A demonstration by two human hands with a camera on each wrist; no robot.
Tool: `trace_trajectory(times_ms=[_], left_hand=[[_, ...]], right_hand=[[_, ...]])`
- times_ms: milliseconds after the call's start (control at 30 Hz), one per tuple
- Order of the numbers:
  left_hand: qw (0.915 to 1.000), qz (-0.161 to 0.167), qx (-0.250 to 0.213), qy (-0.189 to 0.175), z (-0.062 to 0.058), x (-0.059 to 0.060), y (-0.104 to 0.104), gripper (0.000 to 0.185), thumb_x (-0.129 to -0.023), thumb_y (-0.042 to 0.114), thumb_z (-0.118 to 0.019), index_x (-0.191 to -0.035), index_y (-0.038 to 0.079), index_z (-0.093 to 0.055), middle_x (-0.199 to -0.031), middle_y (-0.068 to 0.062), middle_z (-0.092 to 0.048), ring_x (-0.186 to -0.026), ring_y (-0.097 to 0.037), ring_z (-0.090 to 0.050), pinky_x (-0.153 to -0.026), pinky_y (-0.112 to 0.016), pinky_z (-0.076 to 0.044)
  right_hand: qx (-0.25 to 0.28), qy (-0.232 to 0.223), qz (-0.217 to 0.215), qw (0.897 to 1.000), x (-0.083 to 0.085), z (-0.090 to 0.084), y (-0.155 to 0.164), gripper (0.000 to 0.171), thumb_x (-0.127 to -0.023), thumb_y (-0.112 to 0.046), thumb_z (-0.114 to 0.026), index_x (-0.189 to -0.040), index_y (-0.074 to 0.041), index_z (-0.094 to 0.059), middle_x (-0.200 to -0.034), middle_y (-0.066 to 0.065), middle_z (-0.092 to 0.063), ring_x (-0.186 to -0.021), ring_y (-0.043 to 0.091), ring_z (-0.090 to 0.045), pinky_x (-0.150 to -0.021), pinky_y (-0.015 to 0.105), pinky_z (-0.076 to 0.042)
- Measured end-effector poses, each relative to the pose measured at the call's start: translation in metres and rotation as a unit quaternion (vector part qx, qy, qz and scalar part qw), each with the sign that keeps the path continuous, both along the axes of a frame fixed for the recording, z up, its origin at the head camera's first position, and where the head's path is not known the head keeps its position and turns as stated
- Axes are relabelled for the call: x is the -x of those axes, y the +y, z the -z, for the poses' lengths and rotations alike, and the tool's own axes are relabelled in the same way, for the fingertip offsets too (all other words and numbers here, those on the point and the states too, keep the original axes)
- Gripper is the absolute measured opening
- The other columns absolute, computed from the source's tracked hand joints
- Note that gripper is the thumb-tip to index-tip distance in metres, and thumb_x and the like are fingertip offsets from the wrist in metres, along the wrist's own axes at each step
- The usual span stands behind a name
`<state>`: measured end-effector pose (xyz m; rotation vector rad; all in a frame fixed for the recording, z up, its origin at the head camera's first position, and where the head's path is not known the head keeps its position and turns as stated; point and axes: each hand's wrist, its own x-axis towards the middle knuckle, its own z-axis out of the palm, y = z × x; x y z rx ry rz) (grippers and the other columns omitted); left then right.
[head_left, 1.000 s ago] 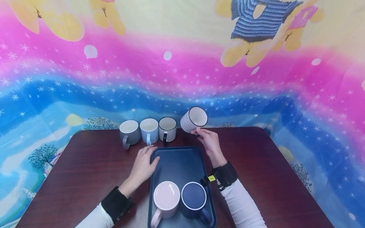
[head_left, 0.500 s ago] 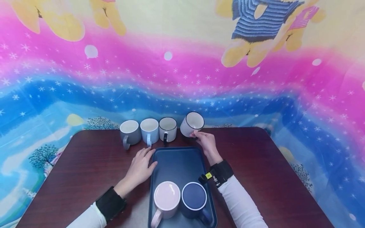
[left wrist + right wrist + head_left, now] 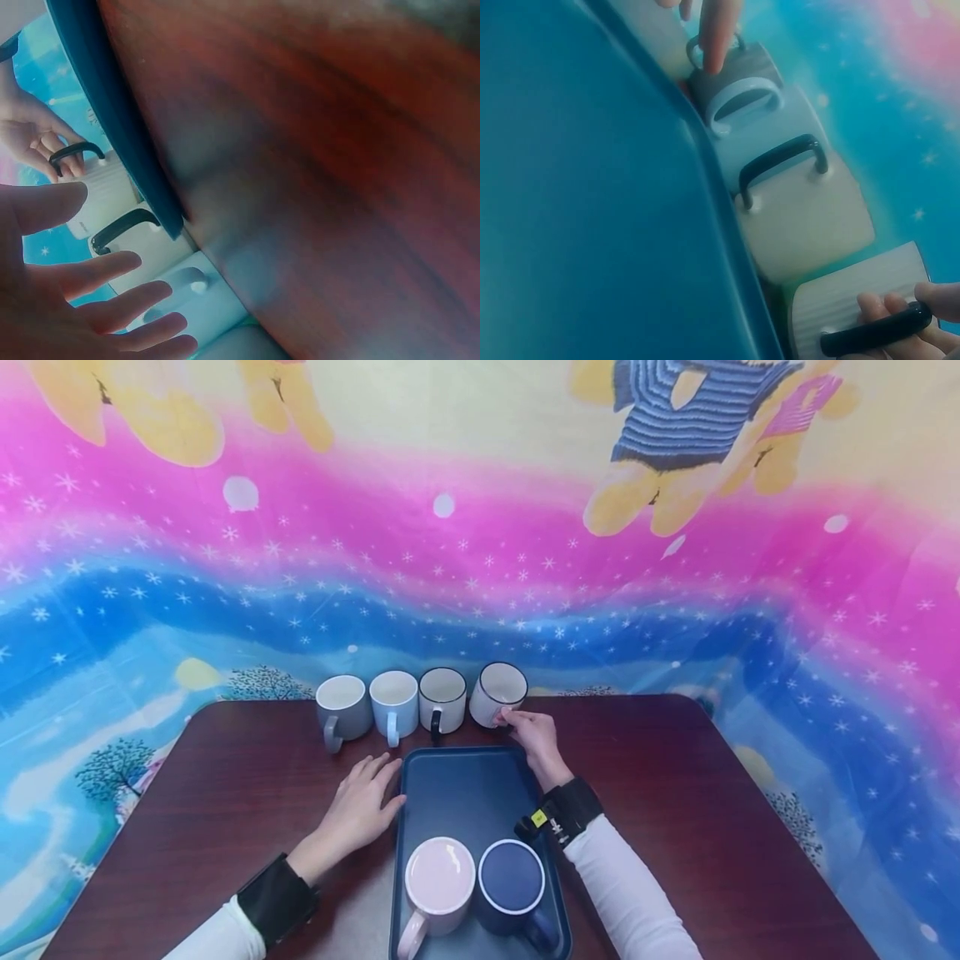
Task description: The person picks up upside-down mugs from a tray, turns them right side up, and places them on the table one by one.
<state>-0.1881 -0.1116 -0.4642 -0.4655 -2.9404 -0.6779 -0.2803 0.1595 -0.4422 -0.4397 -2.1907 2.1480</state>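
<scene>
My right hand [image 3: 537, 739] grips the black handle [image 3: 874, 334] of a white ribbed mug [image 3: 482, 700] with a dark rim. This mug stands slightly tilted at the right end of the back row; whether its base touches the table cannot be seen. My left hand [image 3: 357, 807] lies with fingers spread beside the left edge of the dark blue tray [image 3: 468, 793], thumb near the rim. To the left of the ribbed mug are a plain white mug [image 3: 448, 718] with a black handle, a light blue mug [image 3: 402, 718] and a grey mug [image 3: 354, 722].
A pink mug [image 3: 438, 881] and a navy mug [image 3: 510, 881] sit on the near half of the tray. Brown tabletop [image 3: 675, 810] extends on both sides. A patterned cloth [image 3: 480, 560] hangs close behind the row of mugs.
My right hand has brought the ribbed mug down and left, closer to the plain white mug, and it has become more upright. My left hand has drawn back a little to the lower left.
</scene>
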Motion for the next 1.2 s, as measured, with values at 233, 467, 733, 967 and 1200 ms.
trace_trajectory(times_ms=[233,467,733,967,1200], left_hand=[[1.0,-0.004,0.006,0.0,0.001,-0.002,-0.006,0.057,-0.087,0.026,-0.067,-0.135,0.002,-0.05,-0.141,-0.023,-0.045,-0.133,-0.044,-0.035,-0.103,-0.063,-0.032],[0.9999,-0.014,0.008,-0.001,0.002,-0.002,-0.012,0.057,-0.086,0.026,-0.068,-0.134,0.002,-0.05,-0.142,-0.023,-0.045,-0.133,-0.045,-0.035,-0.103,-0.064,-0.032],[0.9997,-0.018,0.007,0.011,0.002,-0.002,-0.02,0.057,-0.085,0.025,-0.069,-0.133,0.002,-0.051,-0.141,-0.023,-0.045,-0.132,-0.045,-0.036,-0.103,-0.065,-0.031],[0.9996,-0.022,0.01,0.013,0.002,-0.003,-0.025,0.056,-0.085,0.025,-0.069,-0.133,0.001,-0.051,-0.14,-0.024,-0.045,-0.132,-0.046,-0.036,-0.102,-0.065,-0.032],[0.9994,-0.028,0.011,0.018,0.002,-0.009,-0.031,0.055,-0.085,0.024,-0.069,-0.132,0.0,-0.052,-0.139,-0.025,-0.047,-0.131,-0.046,-0.037,-0.101,-0.065,-0.033]], right_hand=[[-0.032,-0.012,0.003,0.999,0.002,0.005,-0.005,0.026,-0.089,-0.019,-0.066,-0.099,0.004,-0.073,-0.094,0.017,-0.072,-0.104,0.027,-0.064,-0.094,0.045,-0.05],[-0.053,-0.004,0.002,0.999,0.003,0.006,-0.009,0.026,-0.09,-0.022,-0.065,-0.099,0.002,-0.073,-0.096,0.017,-0.072,-0.103,0.03,-0.064,-0.093,0.047,-0.049],[-0.085,-0.006,-0.005,0.996,0.005,0.006,-0.011,0.029,-0.09,-0.029,-0.065,-0.094,-0.002,-0.075,-0.094,0.013,-0.073,-0.105,0.03,-0.062,-0.092,0.048,-0.049],[-0.119,-0.004,-0.008,0.993,0.007,0.004,-0.012,0.03,-0.09,-0.033,-0.064,-0.093,-0.005,-0.076,-0.094,0.012,-0.073,-0.104,0.028,-0.062,-0.084,0.039,-0.048],[-0.142,-0.008,-0.009,0.99,0.009,0.003,-0.014,0.03,-0.09,-0.034,-0.064,-0.093,-0.007,-0.076,-0.094,0.012,-0.073,-0.103,0.028,-0.062,-0.08,0.033,-0.047]])
